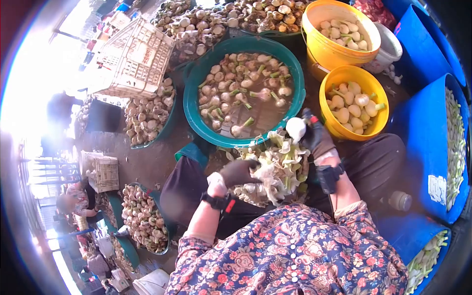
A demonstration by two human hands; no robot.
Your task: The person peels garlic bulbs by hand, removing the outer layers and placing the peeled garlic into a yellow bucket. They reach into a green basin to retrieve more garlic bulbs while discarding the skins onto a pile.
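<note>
My right hand (316, 136), in a dark glove, is closed on a white peeled garlic bulb (296, 129) and on a small red-and-black tool (311, 118). My left hand (239, 173), also gloved, is at the left edge of a heap of garlic peelings (275, 169), its fingers curved apart around loose skin. Just beyond both hands stands a green tub (191, 105) of water with garlic bulbs (238, 86) floating in it. A yellow bucket (328, 118) of cleaned bulbs (358, 105) is to the right of the tub.
A larger yellow bucket (314, 46) stands behind the smaller one. Blue bins (423, 132) line the right side. Garlic heaps (196, 29) and white crates (135, 59) are at the back left. A person (81, 199) sits at far left.
</note>
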